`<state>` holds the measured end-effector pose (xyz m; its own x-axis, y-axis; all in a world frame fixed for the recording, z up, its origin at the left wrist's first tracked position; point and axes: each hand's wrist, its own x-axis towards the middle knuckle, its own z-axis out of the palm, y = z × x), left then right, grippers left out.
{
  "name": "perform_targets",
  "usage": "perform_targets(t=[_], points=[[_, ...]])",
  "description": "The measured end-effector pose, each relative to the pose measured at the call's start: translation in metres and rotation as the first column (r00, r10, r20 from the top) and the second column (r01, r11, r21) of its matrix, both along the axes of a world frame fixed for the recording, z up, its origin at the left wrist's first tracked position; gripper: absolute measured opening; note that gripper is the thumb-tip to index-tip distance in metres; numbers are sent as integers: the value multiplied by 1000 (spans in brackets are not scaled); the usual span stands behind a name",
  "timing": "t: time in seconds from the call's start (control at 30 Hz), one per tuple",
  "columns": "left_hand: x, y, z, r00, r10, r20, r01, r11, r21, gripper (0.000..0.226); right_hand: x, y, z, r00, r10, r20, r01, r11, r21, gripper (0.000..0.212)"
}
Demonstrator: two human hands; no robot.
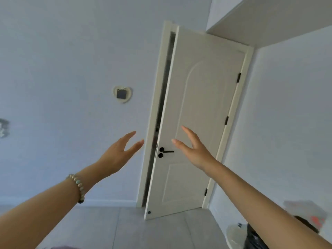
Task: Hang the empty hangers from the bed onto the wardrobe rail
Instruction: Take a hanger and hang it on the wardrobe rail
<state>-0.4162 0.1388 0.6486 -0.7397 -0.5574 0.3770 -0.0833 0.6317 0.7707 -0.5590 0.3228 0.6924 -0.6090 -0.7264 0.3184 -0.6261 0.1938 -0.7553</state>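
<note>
Both my arms reach forward into the air in front of a door. My left hand (119, 154), with a beaded bracelet on its wrist, has straight fingers and holds nothing. My right hand (193, 149) is also stretched out with its fingers straight and spread, empty. No hanger, bed or wardrobe rail shows in this view.
A cream door (197, 114) with a black lever handle (166, 151) stands slightly ajar straight ahead. A heart-shaped frame (122, 94) hangs on the left wall. A white bin with a black bag (251, 237) stands on the grey tiled floor (125, 229) at the lower right.
</note>
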Motion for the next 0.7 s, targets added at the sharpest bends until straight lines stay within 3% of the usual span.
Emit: perform_targets(t=[0.13,0.3,0.6,0.7], points=[[70,-81,-78,967,175,184,-177,984,-2,83,31,-93,-76,990,101,95,-114,984,137,69],[155,-156,-182,864,322,386,-359,933,25,87,80,-190,-177,965,174,195,-225,932,285,71],[293,-212,-369,656,355,666,-557,823,109,102,182,-290,-365,905,257,338,-402,776,486,77],[329,-216,-428,572,333,750,-620,773,131,92,210,-303,-427,886,259,385,-444,713,543,78]])
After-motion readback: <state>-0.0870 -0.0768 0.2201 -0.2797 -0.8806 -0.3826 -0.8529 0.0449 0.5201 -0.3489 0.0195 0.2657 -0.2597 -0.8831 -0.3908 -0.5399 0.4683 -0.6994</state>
